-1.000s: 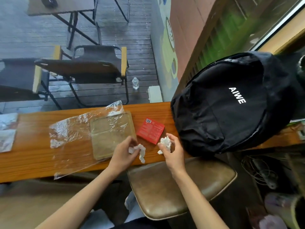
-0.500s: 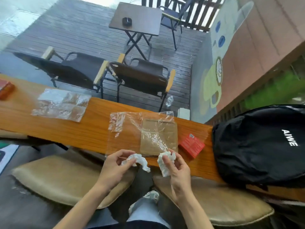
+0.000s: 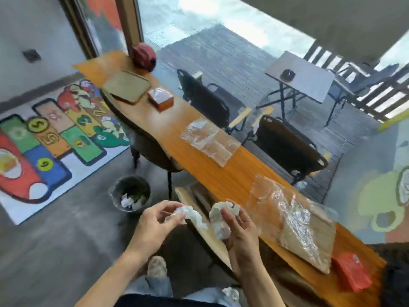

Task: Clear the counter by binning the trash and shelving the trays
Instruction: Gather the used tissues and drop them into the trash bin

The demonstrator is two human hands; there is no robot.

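Observation:
My left hand (image 3: 155, 222) pinches a crumpled white tissue (image 3: 190, 214) off the counter's near edge. My right hand (image 3: 240, 231) grips a second crumpled tissue (image 3: 221, 220) beside it. A round dark bin (image 3: 131, 193) with white trash inside stands on the floor, left of and beyond my hands. On the long wooden counter (image 3: 221, 173) a brown tray (image 3: 309, 235) lies under crinkled clear plastic, right of my right hand. Farther along lies another clear plastic sheet (image 3: 209, 141). A second brown tray (image 3: 126, 88) rests near the far end.
A red box (image 3: 352, 273) sits at the counter's near right end, a tissue box (image 3: 161, 98) and a dark red round object (image 3: 143, 56) at the far end. Stools stand under the counter. A colourful play mat (image 3: 51, 140) covers the floor on the left.
My view has swung left, bringing the bin, the mat and the counter's far end into sight. Both hands, each still holding its tissue, have come off the counter toward the bin side.

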